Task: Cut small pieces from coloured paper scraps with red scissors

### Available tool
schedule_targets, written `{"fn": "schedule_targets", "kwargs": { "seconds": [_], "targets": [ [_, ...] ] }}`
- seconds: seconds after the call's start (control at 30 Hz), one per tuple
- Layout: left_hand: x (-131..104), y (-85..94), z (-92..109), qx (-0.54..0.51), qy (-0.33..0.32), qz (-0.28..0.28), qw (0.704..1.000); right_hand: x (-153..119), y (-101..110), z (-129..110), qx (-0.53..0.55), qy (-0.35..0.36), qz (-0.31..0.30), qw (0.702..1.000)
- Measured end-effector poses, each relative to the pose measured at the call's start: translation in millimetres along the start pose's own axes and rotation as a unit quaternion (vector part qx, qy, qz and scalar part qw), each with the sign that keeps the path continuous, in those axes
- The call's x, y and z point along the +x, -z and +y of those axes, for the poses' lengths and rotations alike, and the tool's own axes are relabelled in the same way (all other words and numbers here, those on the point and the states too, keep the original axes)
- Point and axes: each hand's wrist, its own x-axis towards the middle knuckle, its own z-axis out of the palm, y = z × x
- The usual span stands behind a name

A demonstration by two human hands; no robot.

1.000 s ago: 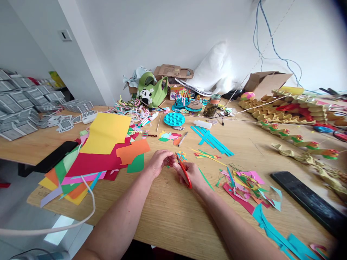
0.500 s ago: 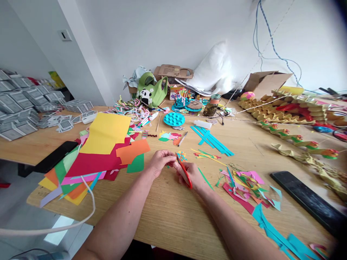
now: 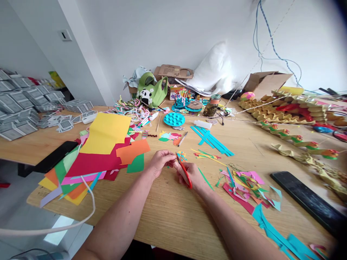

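Gripping the red-handled scissors (image 3: pixel 184 169) above the table (image 3: pixel 162 209), our right hand (image 3: pixel 193 175) is curled closed; our left hand (image 3: pixel 159 164) pinches just beside it, on what we cannot tell. A slip so close could nick us, or a bump scatter the paper snippets (image 3: pixel 182 156) beyond.

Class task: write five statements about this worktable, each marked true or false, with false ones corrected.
1. The right hand holds red-handled scissors. True.
2. The left hand is close to the right hand. True.
3. The pen stands in the jar. False: the pen lies on the table.
4. The yellow sheet lies beneath the red sheet. False: the yellow sheet lies on top.
5. The green bag is beyond both hands. True.
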Motion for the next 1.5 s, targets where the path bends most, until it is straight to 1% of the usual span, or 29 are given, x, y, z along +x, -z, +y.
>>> {"fn": "schedule_targets", "kwargs": {
  "seconds": [0.37, 0.53, 1.07, 1.33, 1.5],
  "targets": [
    [2, -0.4, -3, -0.005, -0.017, 0.018, 1.0, 2, -1, 6, -0.002, 0.004, 0.003, 1.0],
    [2, 0.1, -5, 0.0, -0.023, 0.008, 1.0, 4, -1, 9, -0.002, 0.011, 0.01, 1.0],
    [5, 2.9, -8, 0.003, -0.022, 0.006, 1.0, 3, -1, 10, 0.007, 0.017, 0.013, 1.0],
    [3, 1.0, -5, 0.002, -0.019, 0.007, 1.0, 3, -1, 8, 0.011, 0.009, 0.012, 1.0],
    [2, 1.0, -5, 0.008, -0.016, -0.006, 1.0, 2, -1, 7, 0.007, 0.004, 0.012, 1.0]
  ]
}}
